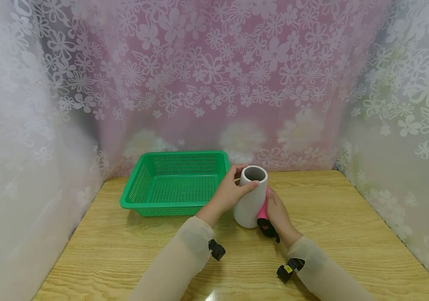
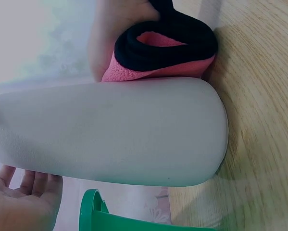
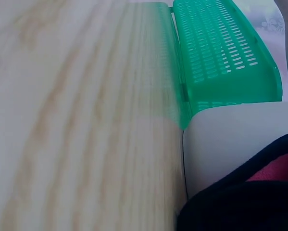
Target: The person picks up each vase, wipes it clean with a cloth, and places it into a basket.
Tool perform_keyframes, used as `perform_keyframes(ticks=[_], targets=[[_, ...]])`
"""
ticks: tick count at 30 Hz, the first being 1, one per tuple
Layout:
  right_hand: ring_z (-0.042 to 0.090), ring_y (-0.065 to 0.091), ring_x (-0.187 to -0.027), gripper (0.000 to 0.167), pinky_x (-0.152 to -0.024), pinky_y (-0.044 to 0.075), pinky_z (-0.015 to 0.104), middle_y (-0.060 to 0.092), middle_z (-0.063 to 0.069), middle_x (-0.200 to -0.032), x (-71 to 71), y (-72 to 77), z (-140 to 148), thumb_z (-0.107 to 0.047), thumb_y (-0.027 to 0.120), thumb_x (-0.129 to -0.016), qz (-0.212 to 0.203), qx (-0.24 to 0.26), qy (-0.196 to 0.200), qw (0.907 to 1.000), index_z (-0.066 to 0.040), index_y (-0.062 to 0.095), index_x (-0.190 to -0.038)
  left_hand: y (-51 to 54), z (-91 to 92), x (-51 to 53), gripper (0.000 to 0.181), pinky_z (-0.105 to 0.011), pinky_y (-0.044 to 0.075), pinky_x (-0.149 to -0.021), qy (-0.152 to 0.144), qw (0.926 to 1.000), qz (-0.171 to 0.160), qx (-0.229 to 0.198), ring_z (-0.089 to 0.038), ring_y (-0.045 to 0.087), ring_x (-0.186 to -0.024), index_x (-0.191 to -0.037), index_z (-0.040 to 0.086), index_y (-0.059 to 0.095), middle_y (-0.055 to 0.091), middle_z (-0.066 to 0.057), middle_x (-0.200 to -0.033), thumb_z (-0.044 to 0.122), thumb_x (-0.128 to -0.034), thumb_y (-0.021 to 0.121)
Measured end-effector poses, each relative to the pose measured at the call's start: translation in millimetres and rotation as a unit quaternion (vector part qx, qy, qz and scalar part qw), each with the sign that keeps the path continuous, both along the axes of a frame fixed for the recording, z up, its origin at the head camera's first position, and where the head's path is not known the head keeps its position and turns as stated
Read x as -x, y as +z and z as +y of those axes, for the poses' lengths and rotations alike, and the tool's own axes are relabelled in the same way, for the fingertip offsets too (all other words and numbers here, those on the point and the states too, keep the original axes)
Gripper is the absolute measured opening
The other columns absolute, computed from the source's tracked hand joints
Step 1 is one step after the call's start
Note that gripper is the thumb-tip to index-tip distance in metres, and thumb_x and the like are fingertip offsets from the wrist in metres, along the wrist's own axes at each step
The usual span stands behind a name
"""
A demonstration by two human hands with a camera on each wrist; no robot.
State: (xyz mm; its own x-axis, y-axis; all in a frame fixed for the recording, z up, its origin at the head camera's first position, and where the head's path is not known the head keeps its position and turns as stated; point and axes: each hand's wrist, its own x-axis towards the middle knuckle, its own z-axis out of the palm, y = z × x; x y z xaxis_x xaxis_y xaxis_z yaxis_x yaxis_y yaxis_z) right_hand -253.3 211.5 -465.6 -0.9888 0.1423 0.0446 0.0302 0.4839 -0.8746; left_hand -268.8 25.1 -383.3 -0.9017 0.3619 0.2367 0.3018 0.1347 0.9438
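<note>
Tall white cylindrical vessel point(image 1: 250, 207): stands approx. upright on pale wood-grain table point(image 1: 154, 251), a bit R of centre; open mouth up top, grey inside.
Left hand point(image 1: 233, 188): partly closed, has hold of vessel near its mouth; thumb at rim on near side, fingers round the far L side.
Right hand point(image 1: 279, 211): bent round soft pink cloth with black edging point(image 1: 263, 212), holding it against R side of vessel; fingertips mostly hidden (exact finger pos. hard to make out).
Cloth: btwn R hand & vessel, touching both; black edge bent into a loop w/ pink showing inside, fleecy close up in L wrist view.
Green perforated plastic basket, rectangular point(image 1: 176, 205): on tbl, just beside vessel, to its L; can't tell if touching (L hand partly in the way).
Wrists: beige sleeves point(image 1: 173, 263), small black wrist cameras point(image 1: 217, 250), R one w/ yellow mark.
Bg: pinkish-purple curtain with white flower print point(image 1: 214, 62) behind tbl, paler floral hangings point(image 1: 406, 125) both sides.
</note>
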Motion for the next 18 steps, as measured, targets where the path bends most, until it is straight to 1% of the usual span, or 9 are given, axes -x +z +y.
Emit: perform_keyframes(ticks=[5, 8, 12, 14, 18], targets=[[0.042, 0.026, -0.146, 0.062, -0.118, 0.017, 0.058, 0.033, 0.024, -0.157, 1.8, 0.0, 0.9, -0.045, 0.018, -0.11, -0.014, 0.002, 0.006, 0.9999, -0.007, 0.03, -0.157, 0.1, -0.2, 0.2, 0.068, -0.043, 0.043, -0.108, 0.0, 1.0, 0.003, 0.003, -0.022, 0.051, -0.129, -0.146, 0.015, 0.044, 0.052, -0.001, -0.136, 0.038, -0.0903, 0.076], [0.042, 0.024, -0.146, 0.061, -0.119, 0.016, 0.056, 0.031, 0.025, -0.157, 3.0, -0.5, 2.1, -0.043, 0.017, -0.11, -0.022, 0.012, 0.012, 0.9996, -0.005, 0.029, -0.157, -0.2, 0.1, 0.3, 0.068, -0.043, 0.043, -0.108, 0.0, 1.0, 0.004, 0.003, -0.023, 0.051, -0.129, -0.147, 0.014, 0.044, 0.052, -0.001, -0.137, 0.038, -0.0906, 0.075], [0.041, 0.025, -0.146, 0.058, -0.12, 0.015, 0.054, 0.033, 0.026, -0.156, 4.7, -0.4, 3.6, -0.037, 0.018, -0.111, -0.023, 0.026, 0.028, 0.999, -0.002, 0.03, -0.156, -0.9, 0.3, 0.4, 0.064, -0.043, 0.043, -0.107, 0.0, 1.0, 0.0, 0.002, -0.022, 0.051, -0.129, -0.144, 0.019, 0.045, 0.052, 0.0, -0.136, 0.037, -0.0905, 0.076], [0.04, 0.024, -0.147, 0.057, -0.12, 0.014, 0.054, 0.033, 0.027, -0.156, 5.2, 0.3, 4.1, -0.034, 0.018, -0.112, -0.024, 0.028, 0.034, 0.9988, -0.001, 0.03, -0.156, -0.9, 0.3, 0.3, 0.064, -0.042, 0.044, -0.107, 0.001, 1.0, 0.0, 0.003, -0.021, 0.051, -0.129, -0.144, 0.019, 0.045, 0.052, 0.0, -0.136, 0.037, -0.0905, 0.076], [0.041, 0.021, -0.148, 0.057, -0.12, 0.013, 0.054, 0.03, 0.027, -0.157, 6.1, 2.3, 5.0, -0.035, 0.019, -0.112, -0.035, 0.029, 0.039, 0.9982, 0.0, 0.028, -0.156, -0.1, 0.3, 0.2, 0.067, -0.042, 0.043, -0.108, 0.002, 1.0, 0.005, 0.004, -0.021, 0.052, -0.128, -0.145, 0.016, 0.044, 0.052, 0.0, -0.136, 0.037, -0.0905, 0.076]])
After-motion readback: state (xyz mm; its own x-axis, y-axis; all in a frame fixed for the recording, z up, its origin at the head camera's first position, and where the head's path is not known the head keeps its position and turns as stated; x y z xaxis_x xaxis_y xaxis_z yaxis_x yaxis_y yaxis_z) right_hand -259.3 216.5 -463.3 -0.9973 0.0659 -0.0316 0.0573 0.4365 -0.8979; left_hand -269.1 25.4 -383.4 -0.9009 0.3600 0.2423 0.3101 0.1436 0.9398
